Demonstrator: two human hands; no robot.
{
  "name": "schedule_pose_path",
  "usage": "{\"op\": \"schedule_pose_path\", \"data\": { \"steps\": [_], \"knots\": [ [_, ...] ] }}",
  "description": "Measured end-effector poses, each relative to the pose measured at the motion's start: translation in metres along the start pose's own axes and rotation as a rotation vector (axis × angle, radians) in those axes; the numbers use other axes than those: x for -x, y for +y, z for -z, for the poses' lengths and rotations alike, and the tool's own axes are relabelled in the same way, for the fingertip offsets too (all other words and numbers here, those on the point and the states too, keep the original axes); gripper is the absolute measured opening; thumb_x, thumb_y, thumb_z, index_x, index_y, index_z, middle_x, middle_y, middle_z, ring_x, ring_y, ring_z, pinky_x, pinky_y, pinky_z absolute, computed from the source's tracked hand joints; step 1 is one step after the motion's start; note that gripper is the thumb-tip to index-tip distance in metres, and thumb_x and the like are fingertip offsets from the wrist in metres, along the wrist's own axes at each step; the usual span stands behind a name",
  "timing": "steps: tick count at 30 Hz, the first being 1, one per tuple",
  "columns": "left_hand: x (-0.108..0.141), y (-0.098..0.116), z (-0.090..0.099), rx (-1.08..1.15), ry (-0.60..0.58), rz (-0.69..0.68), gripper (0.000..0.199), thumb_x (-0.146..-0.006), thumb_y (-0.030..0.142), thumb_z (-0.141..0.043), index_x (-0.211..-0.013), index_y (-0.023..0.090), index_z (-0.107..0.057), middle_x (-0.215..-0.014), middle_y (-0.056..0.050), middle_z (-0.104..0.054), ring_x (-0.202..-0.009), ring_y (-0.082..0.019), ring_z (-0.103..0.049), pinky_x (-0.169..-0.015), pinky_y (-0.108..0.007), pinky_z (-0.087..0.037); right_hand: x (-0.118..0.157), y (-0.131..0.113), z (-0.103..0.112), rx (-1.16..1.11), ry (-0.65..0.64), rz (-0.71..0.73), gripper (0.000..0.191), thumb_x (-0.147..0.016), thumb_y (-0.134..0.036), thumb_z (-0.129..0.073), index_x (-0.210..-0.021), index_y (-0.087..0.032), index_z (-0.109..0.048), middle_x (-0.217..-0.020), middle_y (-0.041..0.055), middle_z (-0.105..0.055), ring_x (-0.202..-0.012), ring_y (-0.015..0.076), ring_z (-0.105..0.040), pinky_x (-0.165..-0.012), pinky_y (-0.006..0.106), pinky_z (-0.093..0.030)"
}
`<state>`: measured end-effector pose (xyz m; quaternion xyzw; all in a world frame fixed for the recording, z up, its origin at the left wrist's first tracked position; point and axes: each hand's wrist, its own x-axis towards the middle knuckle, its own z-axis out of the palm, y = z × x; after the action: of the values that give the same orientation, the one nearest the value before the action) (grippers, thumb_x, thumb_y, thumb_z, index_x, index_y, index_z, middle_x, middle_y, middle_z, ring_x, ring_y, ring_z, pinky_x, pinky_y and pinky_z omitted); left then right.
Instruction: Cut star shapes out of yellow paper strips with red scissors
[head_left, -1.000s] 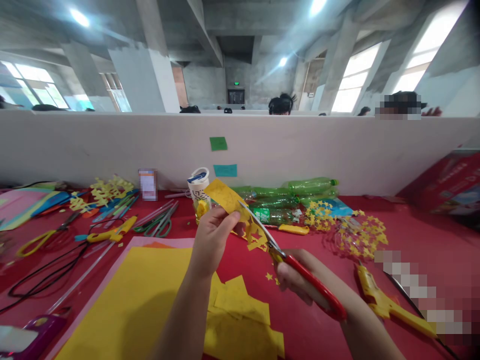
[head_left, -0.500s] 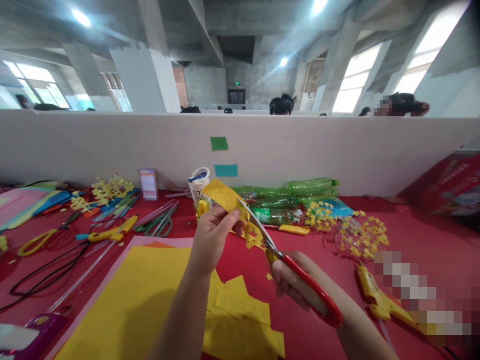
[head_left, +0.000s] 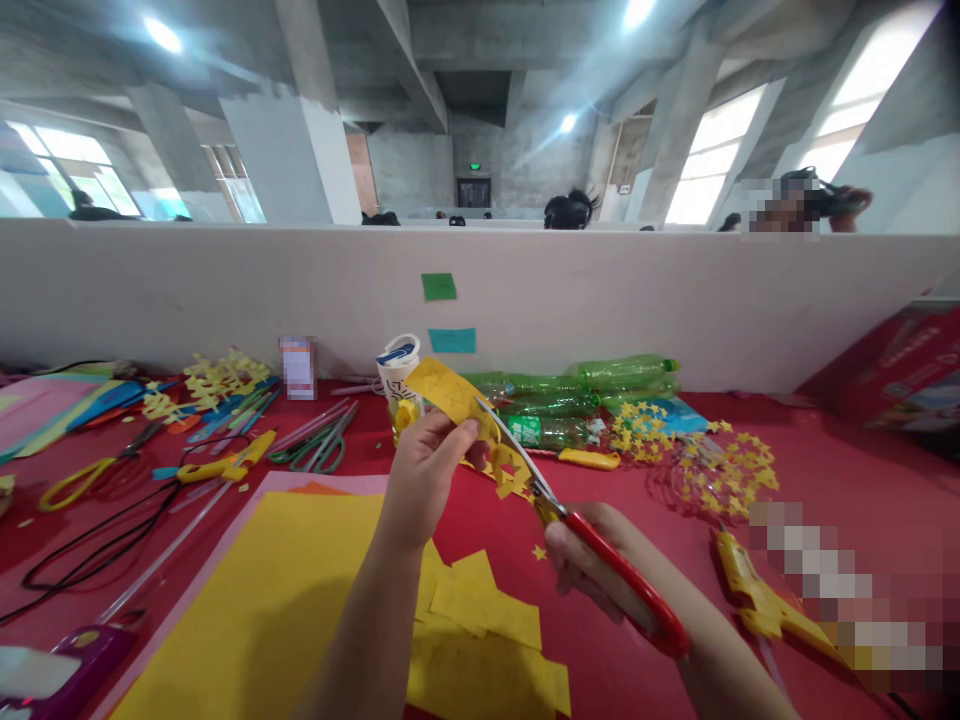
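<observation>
My left hand (head_left: 431, 455) pinches a strip of yellow paper (head_left: 444, 390) with faint pencil lines on it. My right hand (head_left: 589, 555) grips red-handled scissors (head_left: 626, 580), whose blades point up and left. Their tips meet the paper's edge just right of my left thumb. A ragged, cut part of the strip dangles below the blades. One small yellow star (head_left: 539, 552) lies on the red table (head_left: 517, 530) under the scissors. Several marked yellow paper pieces (head_left: 487, 605) overlap between my forearms.
Large yellow sheets (head_left: 247, 590) lie at left. Green plastic bottles (head_left: 559, 405), a yellow box cutter (head_left: 589, 459) and star clusters (head_left: 724, 465) sit further back. One glue gun (head_left: 750, 590) rests at right, another (head_left: 229, 460) at left, near green-handled scissors (head_left: 322, 445). A white partition (head_left: 225, 290) stands behind.
Both hands keep nearly the same place, with the blade tips still at the paper's edge. The scissors' handle has shifted very slightly right. A person beyond the partition has moved a little.
</observation>
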<state>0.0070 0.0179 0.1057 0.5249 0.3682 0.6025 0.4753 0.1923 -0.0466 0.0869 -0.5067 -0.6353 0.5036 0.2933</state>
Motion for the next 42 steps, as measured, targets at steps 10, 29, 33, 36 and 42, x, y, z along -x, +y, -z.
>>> {"op": "schedule_pose_path", "data": {
  "steps": [10,29,33,36,42],
  "knots": [
    [-0.001,0.0,0.002,0.015,-0.032,-0.023,0.018,-0.082,0.025,-0.06,-0.068,0.016,-0.065,-0.058,0.0,-0.06,-0.058,-0.012,-0.058,-0.058,-0.022,-0.046,-0.001,0.002,0.007,0.027,-0.023,0.005,0.059,-0.079,-0.075,-0.045,-0.061,-0.018,-0.045,-0.051,-0.0033,-0.047,-0.033,0.0037,-0.036,-0.031,0.015,-0.023],
    [0.013,0.016,-0.005,-0.139,-0.018,-0.128,0.033,-0.088,0.036,-0.052,-0.062,0.017,-0.061,-0.043,0.005,-0.042,-0.038,-0.006,-0.034,-0.038,-0.02,-0.026,-0.005,0.002,-0.002,-0.023,0.114,-0.052,0.042,-0.083,-0.055,-0.052,-0.061,-0.02,-0.042,-0.045,-0.0059,-0.044,-0.031,0.0042,-0.034,-0.031,0.015,-0.022],
    [0.016,0.014,-0.011,-0.233,-0.274,0.081,0.043,-0.091,0.047,-0.044,-0.067,0.017,-0.062,-0.045,0.004,-0.045,-0.037,-0.007,-0.038,-0.039,-0.021,-0.027,-0.005,0.003,-0.002,-0.058,0.122,-0.017,0.043,-0.083,-0.057,-0.05,-0.063,-0.02,-0.044,-0.046,-0.0061,-0.045,-0.031,0.004,-0.032,-0.031,0.016,-0.023],
    [0.011,0.009,-0.015,-0.194,-0.208,0.067,0.042,-0.091,0.047,-0.043,-0.062,0.018,-0.054,-0.048,0.004,-0.047,-0.039,-0.007,-0.041,-0.042,-0.022,-0.032,-0.003,0.003,-0.001,-0.061,0.116,-0.007,0.044,-0.082,-0.06,-0.049,-0.064,-0.02,-0.045,-0.048,-0.0052,-0.047,-0.031,0.0043,-0.033,-0.03,0.016,-0.024],
    [0.007,0.005,-0.014,-0.021,0.032,-0.067,0.018,-0.086,0.036,-0.058,-0.081,0.019,-0.059,-0.053,0.005,-0.05,-0.046,-0.007,-0.043,-0.047,-0.018,-0.036,-0.004,0.001,-0.004,-0.042,0.094,-0.021,0.041,-0.083,-0.054,-0.051,-0.062,-0.019,-0.045,-0.049,-0.0046,-0.047,-0.033,0.0047,-0.036,-0.032,0.016,-0.024]
  ]
}}
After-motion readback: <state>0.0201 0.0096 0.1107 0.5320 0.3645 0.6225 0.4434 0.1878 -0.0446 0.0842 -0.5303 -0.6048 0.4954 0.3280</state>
